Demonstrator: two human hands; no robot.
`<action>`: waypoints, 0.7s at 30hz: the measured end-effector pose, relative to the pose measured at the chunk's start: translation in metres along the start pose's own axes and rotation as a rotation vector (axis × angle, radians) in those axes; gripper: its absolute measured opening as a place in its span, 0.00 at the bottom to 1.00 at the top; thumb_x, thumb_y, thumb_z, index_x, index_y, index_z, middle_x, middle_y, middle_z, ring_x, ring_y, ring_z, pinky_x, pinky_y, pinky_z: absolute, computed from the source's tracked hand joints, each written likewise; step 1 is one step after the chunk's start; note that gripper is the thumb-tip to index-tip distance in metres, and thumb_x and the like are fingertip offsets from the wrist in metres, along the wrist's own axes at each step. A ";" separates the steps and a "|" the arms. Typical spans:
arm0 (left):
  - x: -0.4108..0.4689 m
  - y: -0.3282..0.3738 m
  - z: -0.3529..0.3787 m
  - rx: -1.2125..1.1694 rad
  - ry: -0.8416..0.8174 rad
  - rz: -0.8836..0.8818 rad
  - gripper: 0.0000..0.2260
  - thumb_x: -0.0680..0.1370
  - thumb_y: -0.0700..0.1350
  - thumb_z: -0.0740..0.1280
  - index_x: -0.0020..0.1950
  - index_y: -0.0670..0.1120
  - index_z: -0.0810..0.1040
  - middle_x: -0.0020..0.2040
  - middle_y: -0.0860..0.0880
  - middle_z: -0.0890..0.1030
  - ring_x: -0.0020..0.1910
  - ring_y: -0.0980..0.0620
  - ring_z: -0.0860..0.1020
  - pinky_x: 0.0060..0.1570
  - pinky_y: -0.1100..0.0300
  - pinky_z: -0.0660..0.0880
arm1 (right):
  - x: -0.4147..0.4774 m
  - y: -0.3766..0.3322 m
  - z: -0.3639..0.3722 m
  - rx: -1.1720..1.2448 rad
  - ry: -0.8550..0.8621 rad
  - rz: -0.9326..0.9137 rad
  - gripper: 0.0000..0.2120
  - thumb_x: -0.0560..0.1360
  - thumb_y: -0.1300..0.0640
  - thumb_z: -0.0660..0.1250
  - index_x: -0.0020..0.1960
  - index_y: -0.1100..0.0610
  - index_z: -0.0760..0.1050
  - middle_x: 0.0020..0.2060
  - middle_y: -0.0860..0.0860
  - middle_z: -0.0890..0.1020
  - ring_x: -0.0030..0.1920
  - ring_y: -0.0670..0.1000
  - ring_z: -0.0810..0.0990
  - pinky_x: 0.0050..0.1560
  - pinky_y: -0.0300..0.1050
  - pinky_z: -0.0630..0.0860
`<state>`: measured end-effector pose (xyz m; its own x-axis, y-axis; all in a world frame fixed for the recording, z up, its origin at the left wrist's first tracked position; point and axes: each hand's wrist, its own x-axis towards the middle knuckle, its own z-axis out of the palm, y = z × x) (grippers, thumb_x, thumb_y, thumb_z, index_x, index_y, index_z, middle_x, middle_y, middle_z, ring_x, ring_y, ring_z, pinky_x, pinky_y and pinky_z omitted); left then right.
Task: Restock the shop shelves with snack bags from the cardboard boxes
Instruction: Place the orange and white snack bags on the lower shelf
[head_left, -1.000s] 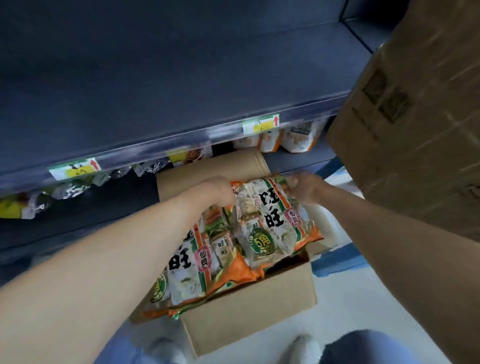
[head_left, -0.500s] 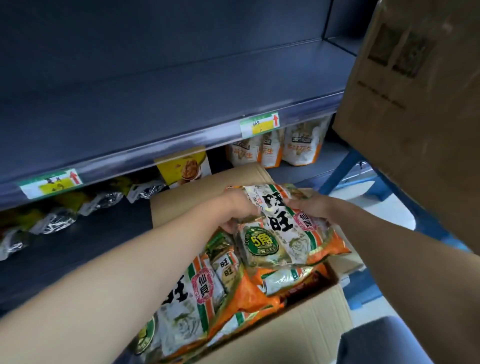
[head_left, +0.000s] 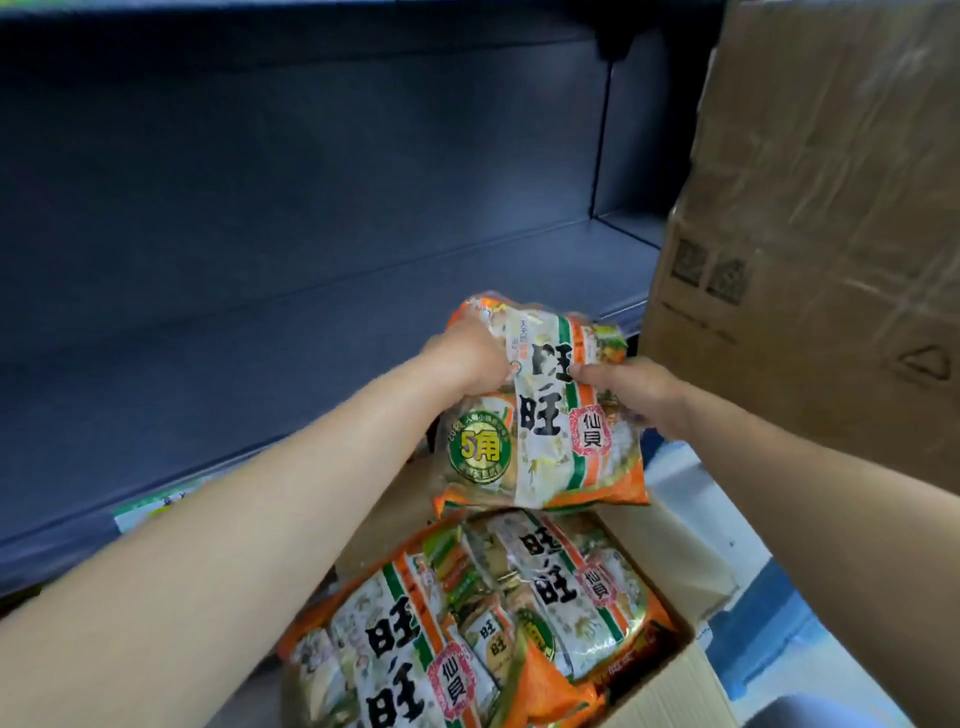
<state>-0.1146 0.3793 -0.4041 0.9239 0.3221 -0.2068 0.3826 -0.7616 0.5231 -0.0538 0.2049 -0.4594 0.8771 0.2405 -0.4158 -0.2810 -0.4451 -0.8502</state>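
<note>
**Lifted to shelf level, gripped two-handed**

Nearest: open cardboard box (head_left: 670, 691), packed with snack bags (head_left: 571, 582). Above it, clear of the pile: held bag (head_left: 540, 426), pinched near its top by left hand (head_left: 467, 358) and right hand (head_left: 634, 389), both clamped on it. Beyond: bare dark shelf (head_left: 260, 353), open room leftward. Crowding the right: tall carton (head_left: 831, 234). Raised since half a second ago, from just above the pile.

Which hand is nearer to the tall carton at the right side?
Right. The right hand grips the bag's right edge, just left of the carton. The left hand grips the bag's left edge, farther away.
</note>
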 end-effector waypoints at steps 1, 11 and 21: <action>0.005 -0.002 -0.013 -0.047 0.055 0.029 0.31 0.75 0.43 0.64 0.75 0.44 0.54 0.63 0.42 0.75 0.61 0.40 0.75 0.54 0.56 0.73 | 0.000 -0.013 0.004 0.067 0.056 -0.072 0.10 0.75 0.51 0.69 0.52 0.55 0.76 0.50 0.53 0.83 0.43 0.49 0.81 0.40 0.41 0.74; 0.064 -0.047 -0.111 -0.335 0.189 0.135 0.36 0.77 0.34 0.59 0.78 0.58 0.46 0.71 0.47 0.67 0.59 0.46 0.73 0.47 0.55 0.73 | 0.033 -0.152 0.053 -0.067 0.422 -0.301 0.34 0.61 0.43 0.71 0.64 0.50 0.68 0.62 0.56 0.73 0.63 0.60 0.72 0.65 0.59 0.70; 0.153 -0.076 -0.110 -0.440 0.268 0.012 0.38 0.77 0.33 0.62 0.77 0.59 0.48 0.74 0.48 0.63 0.40 0.54 0.73 0.50 0.54 0.77 | 0.121 -0.179 0.072 -0.117 0.318 -0.269 0.32 0.69 0.52 0.66 0.70 0.41 0.60 0.67 0.58 0.62 0.64 0.62 0.68 0.68 0.59 0.67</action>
<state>-0.0037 0.5485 -0.3844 0.8708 0.4916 -0.0093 0.2778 -0.4764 0.8342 0.0748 0.3758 -0.3807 0.9946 0.0921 -0.0486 0.0042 -0.5021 -0.8648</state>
